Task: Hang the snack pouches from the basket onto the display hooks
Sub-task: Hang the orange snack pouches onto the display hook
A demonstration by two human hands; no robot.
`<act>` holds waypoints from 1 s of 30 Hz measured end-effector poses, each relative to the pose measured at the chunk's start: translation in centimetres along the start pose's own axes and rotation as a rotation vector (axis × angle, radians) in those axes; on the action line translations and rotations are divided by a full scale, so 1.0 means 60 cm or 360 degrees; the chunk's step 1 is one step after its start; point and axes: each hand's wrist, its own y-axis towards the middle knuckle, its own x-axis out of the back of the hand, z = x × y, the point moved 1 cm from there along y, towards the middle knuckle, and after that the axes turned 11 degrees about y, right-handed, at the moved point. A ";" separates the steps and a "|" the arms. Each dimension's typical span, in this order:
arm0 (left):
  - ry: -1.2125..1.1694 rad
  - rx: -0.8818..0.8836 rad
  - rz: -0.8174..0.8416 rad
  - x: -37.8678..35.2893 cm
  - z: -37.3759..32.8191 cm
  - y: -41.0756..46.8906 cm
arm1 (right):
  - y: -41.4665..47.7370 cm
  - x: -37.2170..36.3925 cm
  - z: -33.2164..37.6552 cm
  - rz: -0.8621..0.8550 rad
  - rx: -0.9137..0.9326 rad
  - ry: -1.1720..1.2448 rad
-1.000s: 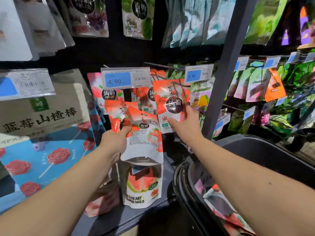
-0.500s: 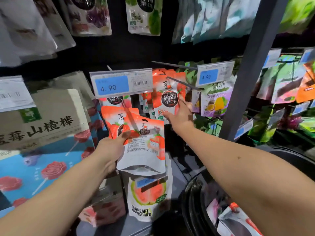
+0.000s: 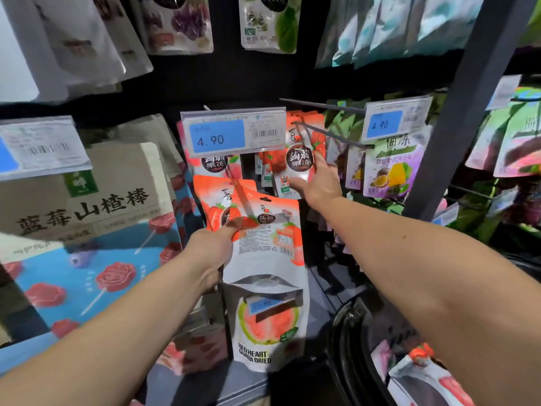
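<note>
My left hand (image 3: 210, 250) grips the orange-red strawberry jelly pouches (image 3: 263, 238), at least two fanned together, low in front of the shelf. My right hand (image 3: 320, 183) reaches up with straight fingers and touches the lower right edge of a matching pouch (image 3: 298, 153). That pouch hangs on the wire hook (image 3: 330, 134) in front of several like it. The dark basket (image 3: 351, 332) sits at the lower right under my right forearm, with more pouches (image 3: 421, 373) inside.
A 4.90 price tag (image 3: 232, 133) hangs above the left-hand pouches. A guava pouch (image 3: 266, 326) stands on the shelf below them. Large hawthorn-stick bags (image 3: 82, 215) fill the left. A dark upright post (image 3: 456, 112) rises right of the hook; purple pouches (image 3: 392, 171) hang beside it.
My right hand lifted the strawberry pouch up and back onto the hook, and its fingers straightened against it. My left hand kept its pouches. The camera moved closer.
</note>
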 end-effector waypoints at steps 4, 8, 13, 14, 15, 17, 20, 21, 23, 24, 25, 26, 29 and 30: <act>-0.0065 0.0017 0.0057 -0.014 -0.004 -0.019 | -0.048 0.028 0.006 -0.0094 -0.0099 0.0045; -0.0089 -0.0010 0.0048 -0.027 -0.016 -0.051 | -0.141 0.075 0.015 0.0060 -0.0417 0.0348; -0.0161 -0.0067 0.0013 -0.041 -0.031 -0.078 | -0.258 0.127 0.032 0.0614 -0.0816 0.0640; -0.0124 -0.0084 0.0025 -0.042 -0.032 -0.082 | -0.272 0.133 0.034 0.0602 -0.0834 0.0619; -0.0095 -0.0125 0.0029 -0.045 -0.034 -0.087 | -0.281 0.139 0.033 0.0562 -0.0844 0.0609; -0.0015 -0.0150 0.0032 -0.047 -0.034 -0.098 | -0.293 0.150 0.032 0.0502 -0.0823 0.0636; 0.0151 -0.0137 -0.0022 -0.039 -0.029 -0.110 | -0.310 0.175 0.043 0.0389 -0.0688 0.0600; 0.0195 -0.0132 -0.0027 -0.036 -0.028 -0.116 | -0.315 0.186 0.050 0.0337 -0.0615 0.0577; 0.0251 -0.0152 -0.0006 -0.029 -0.029 -0.126 | -0.326 0.205 0.075 0.0262 -0.0513 0.0548; 0.0245 -0.0163 0.0035 -0.026 -0.030 -0.133 | -0.332 0.212 0.088 0.0225 -0.0443 0.0505; 0.0242 -0.0187 0.0061 -0.024 -0.032 -0.137 | -0.332 0.213 0.095 0.0188 -0.0356 0.0416; 0.0241 -0.0207 0.0096 -0.021 -0.034 -0.146 | -0.337 0.211 0.107 0.0149 -0.0282 0.0317; 0.0277 -0.0348 0.0211 -0.025 -0.042 -0.172 | -0.353 0.182 0.126 0.0131 -0.0160 0.0205; 0.0291 -0.0378 0.0253 -0.026 -0.042 -0.180 | -0.363 0.169 0.134 0.0143 -0.0130 0.0167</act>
